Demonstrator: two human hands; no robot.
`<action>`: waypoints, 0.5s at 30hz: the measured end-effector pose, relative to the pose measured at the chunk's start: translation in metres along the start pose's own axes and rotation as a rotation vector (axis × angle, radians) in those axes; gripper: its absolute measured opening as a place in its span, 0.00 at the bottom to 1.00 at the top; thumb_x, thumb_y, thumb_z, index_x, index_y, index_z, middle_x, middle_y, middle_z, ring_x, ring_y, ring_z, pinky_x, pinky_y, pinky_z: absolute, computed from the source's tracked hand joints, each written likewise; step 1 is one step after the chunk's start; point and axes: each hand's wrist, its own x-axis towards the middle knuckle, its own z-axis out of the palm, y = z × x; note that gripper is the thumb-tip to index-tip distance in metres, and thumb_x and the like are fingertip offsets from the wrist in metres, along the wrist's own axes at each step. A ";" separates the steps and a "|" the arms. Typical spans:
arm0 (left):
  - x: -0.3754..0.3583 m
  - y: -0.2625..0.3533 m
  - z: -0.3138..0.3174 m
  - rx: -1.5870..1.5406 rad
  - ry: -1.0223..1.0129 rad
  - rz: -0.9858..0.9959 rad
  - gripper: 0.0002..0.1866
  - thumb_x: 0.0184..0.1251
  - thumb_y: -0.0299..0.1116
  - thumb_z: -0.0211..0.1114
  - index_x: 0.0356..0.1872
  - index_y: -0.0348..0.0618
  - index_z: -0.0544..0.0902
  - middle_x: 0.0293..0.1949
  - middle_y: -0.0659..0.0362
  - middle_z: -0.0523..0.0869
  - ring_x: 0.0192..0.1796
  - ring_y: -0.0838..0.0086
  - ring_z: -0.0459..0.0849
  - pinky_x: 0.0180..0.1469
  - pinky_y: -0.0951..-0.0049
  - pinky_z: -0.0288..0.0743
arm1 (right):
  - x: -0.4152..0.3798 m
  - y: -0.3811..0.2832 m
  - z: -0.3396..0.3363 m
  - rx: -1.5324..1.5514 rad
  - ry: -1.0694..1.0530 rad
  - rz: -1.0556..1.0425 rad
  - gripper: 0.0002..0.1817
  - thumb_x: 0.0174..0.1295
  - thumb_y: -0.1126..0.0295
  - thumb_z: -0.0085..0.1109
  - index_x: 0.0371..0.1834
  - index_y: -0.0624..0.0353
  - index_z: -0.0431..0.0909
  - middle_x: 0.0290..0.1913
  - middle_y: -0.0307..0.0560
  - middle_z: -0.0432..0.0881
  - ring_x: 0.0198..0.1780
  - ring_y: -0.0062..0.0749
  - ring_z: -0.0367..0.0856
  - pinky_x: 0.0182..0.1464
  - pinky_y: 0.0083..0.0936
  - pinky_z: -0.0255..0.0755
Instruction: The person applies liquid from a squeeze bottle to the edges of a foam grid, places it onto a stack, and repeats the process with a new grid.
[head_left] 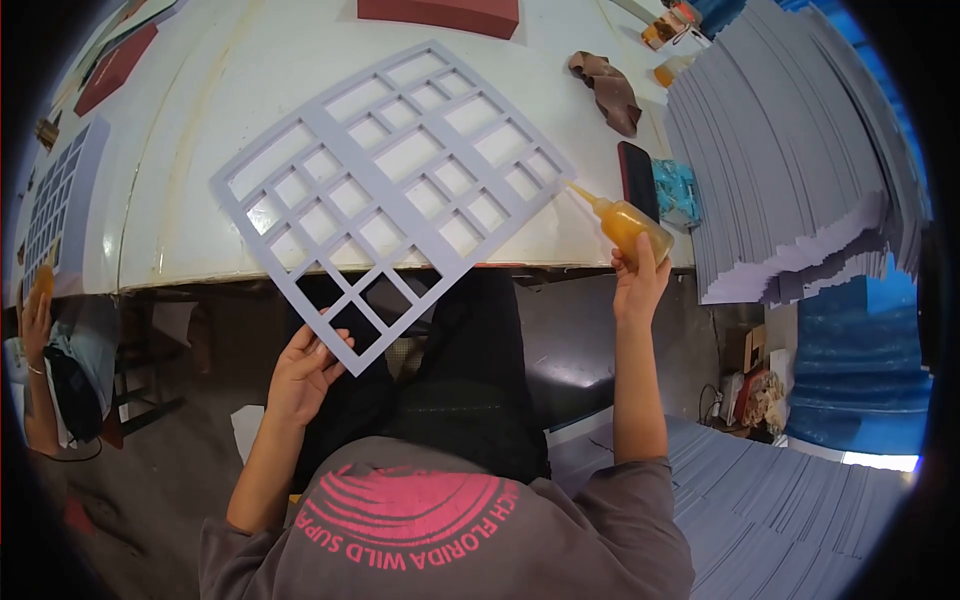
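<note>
A pale grey-lilac lattice panel (372,182) with many rectangular openings lies at an angle on the white table, its near corner jutting out over the front edge. My left hand (303,375) is closed on that overhanging corner, the fingers partly hidden beneath the frame. In my right hand (640,280) is a squeeze bottle (628,225) of amber liquid, with the fingers wrapped round its base. The bottle tilts so its narrow nozzle points up and left, its tip touching or very near the panel's right corner.
Right of the white table (185,160)'s middle lie a phone (637,180), a turquoise packet (677,193) and a crumpled brown strip (607,92). A tall stack of grey sheets (770,150) borders the right. At left, another person's hand (36,318) is beside a similar panel (58,200).
</note>
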 end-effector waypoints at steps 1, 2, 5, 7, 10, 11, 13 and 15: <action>0.000 0.000 0.001 -0.022 0.001 -0.003 0.26 0.66 0.27 0.57 0.65 0.44 0.63 0.53 0.54 0.79 0.55 0.67 0.79 0.53 0.67 0.76 | 0.006 0.000 -0.003 -0.013 0.003 -0.009 0.27 0.57 0.65 0.65 0.52 0.61 0.58 0.39 0.49 0.76 0.30 0.32 0.79 0.32 0.23 0.73; 0.000 -0.001 0.003 -0.034 -0.002 0.004 0.26 0.66 0.27 0.56 0.65 0.44 0.63 0.53 0.54 0.78 0.55 0.67 0.79 0.54 0.66 0.76 | 0.012 0.002 -0.004 -0.019 0.010 -0.018 0.27 0.57 0.65 0.65 0.52 0.61 0.58 0.39 0.49 0.75 0.30 0.32 0.79 0.33 0.23 0.73; -0.002 0.000 0.005 -0.052 -0.001 0.013 0.25 0.66 0.27 0.56 0.65 0.44 0.64 0.55 0.53 0.78 0.55 0.67 0.78 0.54 0.65 0.76 | 0.017 0.008 -0.008 -0.028 0.020 -0.041 0.27 0.57 0.65 0.65 0.52 0.62 0.58 0.39 0.49 0.75 0.30 0.32 0.79 0.33 0.23 0.73; -0.002 0.000 0.006 -0.050 0.001 0.010 0.25 0.66 0.27 0.56 0.64 0.44 0.64 0.55 0.54 0.77 0.55 0.67 0.78 0.55 0.65 0.75 | 0.017 0.011 -0.008 -0.032 0.005 -0.061 0.27 0.57 0.65 0.65 0.52 0.61 0.58 0.40 0.48 0.75 0.30 0.32 0.79 0.32 0.23 0.73; -0.002 -0.001 0.005 -0.060 0.002 -0.006 0.24 0.66 0.27 0.56 0.63 0.43 0.65 0.56 0.54 0.77 0.56 0.68 0.78 0.55 0.64 0.75 | 0.001 0.008 -0.008 -0.026 0.000 -0.013 0.25 0.58 0.66 0.64 0.51 0.61 0.59 0.39 0.49 0.75 0.29 0.32 0.79 0.31 0.23 0.72; -0.002 -0.001 0.005 -0.059 -0.002 -0.007 0.24 0.66 0.27 0.56 0.63 0.43 0.66 0.56 0.55 0.77 0.56 0.68 0.78 0.55 0.64 0.75 | -0.007 0.007 -0.009 -0.023 -0.030 0.017 0.24 0.58 0.66 0.63 0.51 0.61 0.60 0.39 0.49 0.76 0.29 0.32 0.79 0.30 0.23 0.72; -0.001 -0.002 0.004 -0.058 -0.010 -0.013 0.23 0.66 0.27 0.56 0.62 0.44 0.66 0.56 0.55 0.77 0.56 0.69 0.78 0.54 0.64 0.76 | -0.030 0.008 -0.009 -0.019 -0.089 0.079 0.23 0.59 0.68 0.62 0.50 0.61 0.61 0.38 0.49 0.76 0.28 0.33 0.79 0.30 0.24 0.71; 0.000 -0.002 0.003 -0.052 -0.008 -0.014 0.24 0.65 0.27 0.57 0.62 0.44 0.66 0.56 0.56 0.77 0.56 0.69 0.78 0.55 0.64 0.76 | -0.058 0.010 -0.005 0.011 -0.128 0.153 0.21 0.59 0.68 0.61 0.50 0.60 0.61 0.38 0.50 0.77 0.28 0.33 0.79 0.29 0.24 0.71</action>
